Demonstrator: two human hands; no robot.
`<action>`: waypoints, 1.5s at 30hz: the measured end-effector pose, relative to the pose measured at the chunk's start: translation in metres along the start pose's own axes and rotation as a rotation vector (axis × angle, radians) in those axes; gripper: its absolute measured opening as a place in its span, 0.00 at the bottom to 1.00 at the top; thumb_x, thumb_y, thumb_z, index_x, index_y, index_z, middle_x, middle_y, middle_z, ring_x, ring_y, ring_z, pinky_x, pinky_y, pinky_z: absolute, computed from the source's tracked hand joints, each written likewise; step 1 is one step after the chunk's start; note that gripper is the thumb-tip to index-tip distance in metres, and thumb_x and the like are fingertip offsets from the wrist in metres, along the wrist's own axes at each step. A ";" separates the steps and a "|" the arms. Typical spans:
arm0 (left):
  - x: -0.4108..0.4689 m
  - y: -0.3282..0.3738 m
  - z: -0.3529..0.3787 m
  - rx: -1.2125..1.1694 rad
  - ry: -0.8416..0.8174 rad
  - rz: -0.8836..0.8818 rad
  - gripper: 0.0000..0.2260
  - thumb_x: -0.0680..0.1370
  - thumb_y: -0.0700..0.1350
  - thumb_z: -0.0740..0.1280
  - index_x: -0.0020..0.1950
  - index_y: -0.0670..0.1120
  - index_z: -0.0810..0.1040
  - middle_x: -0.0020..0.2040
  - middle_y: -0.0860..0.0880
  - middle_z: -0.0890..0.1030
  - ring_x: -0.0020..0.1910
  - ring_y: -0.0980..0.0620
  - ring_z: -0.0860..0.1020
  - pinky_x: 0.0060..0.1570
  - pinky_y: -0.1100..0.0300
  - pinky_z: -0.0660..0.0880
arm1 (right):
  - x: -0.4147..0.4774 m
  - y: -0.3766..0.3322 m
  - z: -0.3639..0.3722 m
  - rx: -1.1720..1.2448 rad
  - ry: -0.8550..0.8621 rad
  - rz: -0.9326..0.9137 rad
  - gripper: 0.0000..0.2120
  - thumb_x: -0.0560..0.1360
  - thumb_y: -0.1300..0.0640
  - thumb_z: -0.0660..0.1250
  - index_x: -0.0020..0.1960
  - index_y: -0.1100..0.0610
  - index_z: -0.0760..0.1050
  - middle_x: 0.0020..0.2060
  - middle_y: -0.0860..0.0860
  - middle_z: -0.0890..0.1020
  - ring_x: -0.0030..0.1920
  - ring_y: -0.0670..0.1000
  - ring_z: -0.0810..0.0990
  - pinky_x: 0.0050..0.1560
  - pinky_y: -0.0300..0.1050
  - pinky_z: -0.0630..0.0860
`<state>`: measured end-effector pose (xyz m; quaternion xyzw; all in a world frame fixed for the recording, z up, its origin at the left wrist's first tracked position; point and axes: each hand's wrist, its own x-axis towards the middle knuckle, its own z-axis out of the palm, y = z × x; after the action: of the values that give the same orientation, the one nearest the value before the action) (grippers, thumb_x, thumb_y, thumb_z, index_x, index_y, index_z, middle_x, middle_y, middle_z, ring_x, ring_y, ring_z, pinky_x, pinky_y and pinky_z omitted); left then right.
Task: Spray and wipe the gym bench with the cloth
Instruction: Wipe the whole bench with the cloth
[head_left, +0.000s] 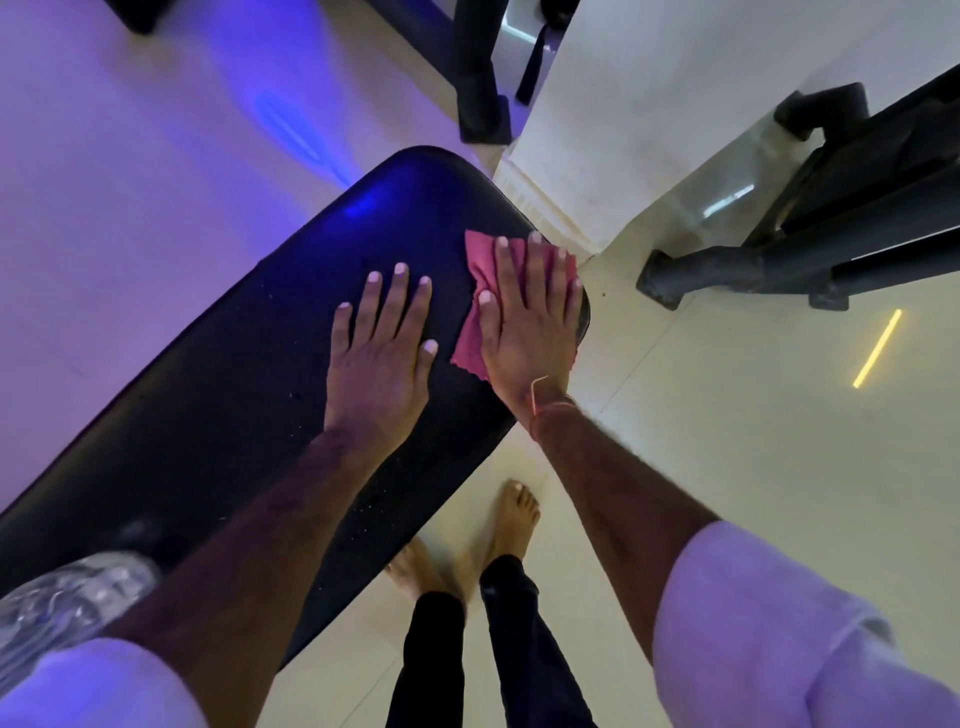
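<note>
A black padded gym bench runs diagonally from the lower left to the upper middle, with small droplets scattered on its surface. My right hand lies flat, fingers spread, pressing a pink cloth onto the bench near its far right edge. My left hand rests flat and open on the pad just left of the cloth, holding nothing. A clear plastic bottle lies on the bench at the lower left, partly hidden by my left sleeve.
A white pillar stands just past the bench's far end. Black machine frames sit on the floor at right, and another black leg at the top. My bare feet stand on pale tile beside the bench.
</note>
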<state>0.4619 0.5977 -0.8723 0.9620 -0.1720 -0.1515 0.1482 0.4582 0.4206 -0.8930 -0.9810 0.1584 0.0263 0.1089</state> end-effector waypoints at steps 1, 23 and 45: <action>-0.004 -0.001 -0.002 -0.030 0.008 -0.010 0.26 0.88 0.50 0.51 0.86 0.49 0.50 0.86 0.48 0.48 0.85 0.47 0.46 0.82 0.41 0.49 | -0.012 -0.005 0.004 0.001 0.003 -0.043 0.29 0.87 0.43 0.46 0.86 0.49 0.50 0.86 0.54 0.49 0.85 0.60 0.45 0.83 0.63 0.46; -0.070 -0.055 -0.006 -0.157 0.164 -0.373 0.28 0.86 0.56 0.49 0.85 0.49 0.53 0.86 0.51 0.50 0.85 0.51 0.46 0.82 0.47 0.48 | 0.048 -0.082 0.007 -0.128 -0.107 -0.404 0.29 0.87 0.42 0.43 0.86 0.47 0.46 0.86 0.54 0.47 0.85 0.63 0.44 0.82 0.67 0.49; -0.046 -0.026 -0.021 -0.490 0.350 -0.819 0.30 0.83 0.62 0.53 0.83 0.50 0.62 0.85 0.54 0.55 0.85 0.52 0.47 0.83 0.44 0.48 | 0.021 -0.053 0.001 -0.103 -0.367 -1.093 0.33 0.86 0.37 0.51 0.86 0.47 0.46 0.86 0.54 0.45 0.85 0.61 0.44 0.82 0.65 0.53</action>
<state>0.4353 0.6427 -0.8511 0.8984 0.2875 -0.0698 0.3246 0.4946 0.4636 -0.8849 -0.9038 -0.3942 0.1437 0.0846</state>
